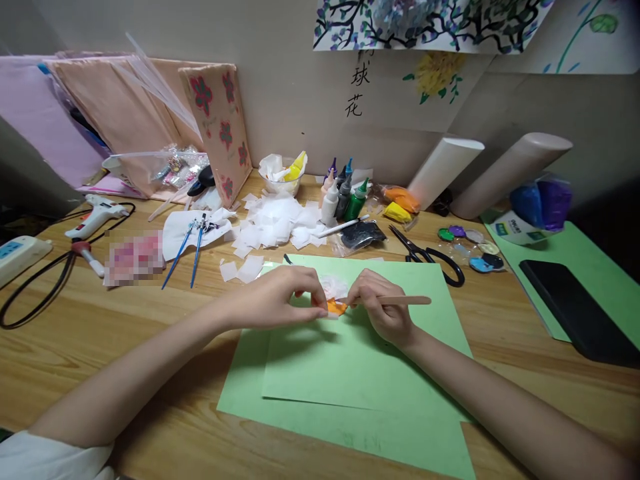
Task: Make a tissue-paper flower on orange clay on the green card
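Over the light green paper (320, 380), my right hand (383, 303) grips a flat wooden craft stick (407, 301), whose wide end sticks out to the right. The stick's other end reaches an orange patch (337, 307), clay-like in look, in the middle of the paper. Just behind that patch lies a white, ruffled paper cluster (334, 287). From the left, my left hand (293, 297) pinches a small white paper piece (331, 316) at the near edge of the orange patch. The fingers partly hide the patch.
White paper squares (280, 217) are heaped behind my left hand, beside paint bottles (345, 197). Black-handled scissors (427, 255) lie behind the paper's right corner. A black phone-like slab (575, 307) is at right. Blue brushes (197, 250) and a glue gun (95, 217) lie left.
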The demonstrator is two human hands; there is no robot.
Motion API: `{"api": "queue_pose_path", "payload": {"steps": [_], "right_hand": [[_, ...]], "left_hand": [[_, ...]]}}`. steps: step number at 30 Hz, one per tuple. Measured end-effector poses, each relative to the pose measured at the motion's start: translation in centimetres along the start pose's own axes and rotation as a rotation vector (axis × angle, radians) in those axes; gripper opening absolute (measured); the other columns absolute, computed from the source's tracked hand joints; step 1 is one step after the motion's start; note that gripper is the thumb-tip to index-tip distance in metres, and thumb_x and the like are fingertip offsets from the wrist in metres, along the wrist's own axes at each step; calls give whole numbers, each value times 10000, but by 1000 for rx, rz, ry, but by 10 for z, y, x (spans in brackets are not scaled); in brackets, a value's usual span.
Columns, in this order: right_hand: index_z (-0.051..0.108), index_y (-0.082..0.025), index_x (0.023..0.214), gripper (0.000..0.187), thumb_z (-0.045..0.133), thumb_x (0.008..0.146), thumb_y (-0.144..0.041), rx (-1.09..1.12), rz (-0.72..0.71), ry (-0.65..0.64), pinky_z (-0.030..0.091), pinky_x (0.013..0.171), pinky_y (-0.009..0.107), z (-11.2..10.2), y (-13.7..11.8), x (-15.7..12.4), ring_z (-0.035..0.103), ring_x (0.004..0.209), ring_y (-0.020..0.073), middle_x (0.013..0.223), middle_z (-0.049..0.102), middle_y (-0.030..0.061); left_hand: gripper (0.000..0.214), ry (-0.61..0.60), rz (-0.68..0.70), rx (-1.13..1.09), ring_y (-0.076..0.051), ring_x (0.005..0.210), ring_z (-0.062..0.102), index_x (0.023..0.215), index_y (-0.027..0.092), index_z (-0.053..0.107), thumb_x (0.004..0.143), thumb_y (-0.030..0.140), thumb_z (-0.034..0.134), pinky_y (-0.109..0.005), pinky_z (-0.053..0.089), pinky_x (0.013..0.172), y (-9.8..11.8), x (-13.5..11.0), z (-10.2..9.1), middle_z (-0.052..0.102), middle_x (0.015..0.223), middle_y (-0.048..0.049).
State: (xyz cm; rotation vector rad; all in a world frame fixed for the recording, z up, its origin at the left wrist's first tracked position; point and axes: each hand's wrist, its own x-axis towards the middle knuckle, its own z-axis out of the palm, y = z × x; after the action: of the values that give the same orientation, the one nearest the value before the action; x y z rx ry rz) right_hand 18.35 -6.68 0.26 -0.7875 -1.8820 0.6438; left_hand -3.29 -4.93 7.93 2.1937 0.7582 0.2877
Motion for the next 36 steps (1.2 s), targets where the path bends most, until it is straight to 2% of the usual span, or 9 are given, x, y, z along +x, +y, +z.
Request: {"api": "queue_pose_path", "payload": {"steps": [2,4,10,13,18,22,25,28,36], "right_hand": [[579,-190,656,377,370,965,-250,-39,11,-54,382,598,311,0,0,1,495,598,154,603,589,18],[577,-194,661,363,385,964,-255,-69,31,-76,387,609,308,1,1,3,502,621,156,628,603,19],[583,-196,700,333,398,966,-276,-92,84,-22,384,624,303,2,2,3,501,655,159,646,601,16],[572,-196,679,347,397,965,-290,-109,130,0,387,633,307,2,2,3,501,669,164,651,590,19],[573,-199,693,333,393,963,-276,-100,135,31,386,631,312,1,0,2,501,663,166,637,579,17],[547,-193,676,381,312,973,-235,-41,-48,106,376,611,319,1,-3,-2,480,592,151,605,570,17],[552,-191,692,361,318,964,-225,-74,-132,22,378,594,321,1,-3,-3,471,586,156,606,568,28],[552,-193,706,326,343,955,-210,-139,-98,-41,377,589,316,3,-1,-1,462,602,164,612,563,32],[549,-194,700,336,340,963,-200,-210,12,-54,369,620,328,4,1,-1,465,630,173,622,571,33]], "left_hand": [[95,-16,4,-37,-120,809,573,845,180,652,832,245,584,-231,418,748,0,1,6,632,876,-12],[85,26,-20,-15,-123,788,567,834,180,657,825,229,588,-234,412,728,-4,4,15,629,846,-10],[97,289,-132,91,-141,768,553,770,176,641,820,220,572,-253,398,673,-21,13,40,614,800,-16],[125,360,-178,146,-146,758,541,749,176,635,824,250,568,-262,393,654,-24,15,47,598,780,-17],[109,415,-180,220,-143,740,525,764,171,631,823,231,562,-263,394,645,-25,18,54,582,770,-15],[101,450,-154,280,-146,752,528,788,170,636,827,219,557,-261,395,647,-27,20,57,582,778,-21],[109,464,-133,300,-144,748,528,782,166,634,833,220,554,-257,395,642,-28,21,58,583,774,-24],[116,471,-127,294,-144,749,529,784,168,635,839,222,549,-254,395,641,-28,21,59,586,776,-26],[136,509,-151,237,-130,703,506,807,168,554,886,244,474,-249,359,605,-33,20,62,576,773,-16]]}}
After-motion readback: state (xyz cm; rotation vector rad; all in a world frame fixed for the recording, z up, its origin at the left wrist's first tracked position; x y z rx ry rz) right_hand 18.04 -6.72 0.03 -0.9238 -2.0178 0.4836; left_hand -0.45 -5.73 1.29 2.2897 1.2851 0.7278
